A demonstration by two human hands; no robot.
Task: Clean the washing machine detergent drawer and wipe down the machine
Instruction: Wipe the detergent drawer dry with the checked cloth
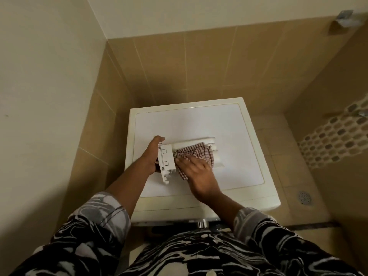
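The white detergent drawer (168, 159) lies on top of the white washing machine (235, 128), taken out of it. My left hand (152, 154) grips the drawer's left end, fingers curled round its far side. A red-and-white checked cloth (196, 153) is spread over the drawer's middle. My right hand (196, 169) presses the cloth down onto the drawer with its fingers spread. The drawer's right end (214, 150) sticks out from under the cloth.
The machine stands in a corner of beige tiled walls (199, 62). A tiled floor with a round drain (304, 197) lies to its right. A mosaic band (336, 136) runs along the right wall, and a metal fixture (346, 18) sits high up.
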